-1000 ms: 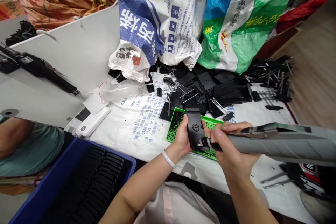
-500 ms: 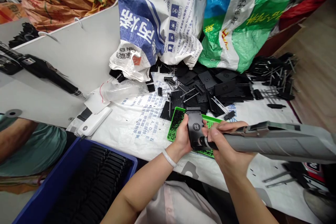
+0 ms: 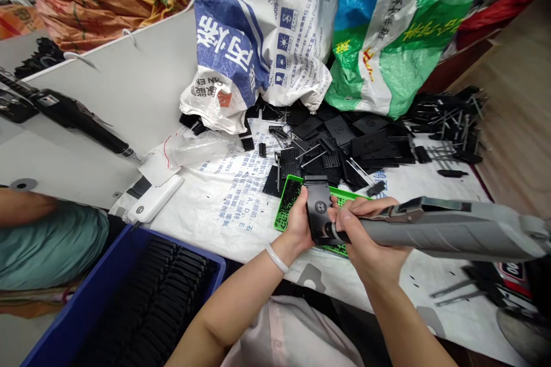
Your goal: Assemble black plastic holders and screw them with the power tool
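Observation:
My left hand (image 3: 297, 223) grips a black plastic plate (image 3: 317, 206) and holds it upright over a green perforated tray (image 3: 289, 195). My right hand (image 3: 365, 229) is closed round the front of a grey electric screwdriver (image 3: 447, 229), whose black tip presses against the lower part of the plate. The tool's body runs off to the right. A white bangle sits on my left wrist.
A heap of black plates and metal pins (image 3: 365, 143) lies behind the tray, below woven sacks (image 3: 267, 34). A blue bin (image 3: 129, 298) of black parts stands at lower left. Another person's arm (image 3: 26, 206) and a black screwdriver (image 3: 73, 117) are at left.
My hands, the plate and the screwdriver have shifted slightly up and to the left. The other person's arm at left has moved a little.

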Tool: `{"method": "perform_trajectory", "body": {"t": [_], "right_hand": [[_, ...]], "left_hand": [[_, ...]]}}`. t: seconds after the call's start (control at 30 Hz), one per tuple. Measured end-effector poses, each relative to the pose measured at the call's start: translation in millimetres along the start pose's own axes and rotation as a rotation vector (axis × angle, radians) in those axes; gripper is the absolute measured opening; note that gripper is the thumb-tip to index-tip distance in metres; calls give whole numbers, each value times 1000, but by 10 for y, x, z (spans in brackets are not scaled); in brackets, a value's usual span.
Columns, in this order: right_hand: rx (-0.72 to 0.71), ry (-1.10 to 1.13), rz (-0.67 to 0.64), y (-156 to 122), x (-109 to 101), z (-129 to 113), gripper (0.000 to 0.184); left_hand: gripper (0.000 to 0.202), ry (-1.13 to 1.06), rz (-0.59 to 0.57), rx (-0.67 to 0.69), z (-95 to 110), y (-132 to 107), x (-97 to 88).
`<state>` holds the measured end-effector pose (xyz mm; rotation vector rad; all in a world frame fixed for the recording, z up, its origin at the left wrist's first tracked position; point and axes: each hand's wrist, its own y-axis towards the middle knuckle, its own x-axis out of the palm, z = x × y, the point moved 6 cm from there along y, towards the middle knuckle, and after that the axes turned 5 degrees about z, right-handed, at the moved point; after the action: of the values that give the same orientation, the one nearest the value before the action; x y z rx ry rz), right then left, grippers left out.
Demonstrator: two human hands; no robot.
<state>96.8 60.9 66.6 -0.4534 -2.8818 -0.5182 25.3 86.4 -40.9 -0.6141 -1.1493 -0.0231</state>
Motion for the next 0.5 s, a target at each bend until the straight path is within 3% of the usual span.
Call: {"method": "perform_trajectory", "body": {"t": [0.3, 0.5], "right_hand": [[-85, 36, -98, -16, 56, -33, 23], [-142, -52, -120, -78, 104, 79, 24]], "left_hand": [[61, -11, 13, -3, -13, 22, -11], [64, -28, 21, -96, -38, 39, -56]]}}
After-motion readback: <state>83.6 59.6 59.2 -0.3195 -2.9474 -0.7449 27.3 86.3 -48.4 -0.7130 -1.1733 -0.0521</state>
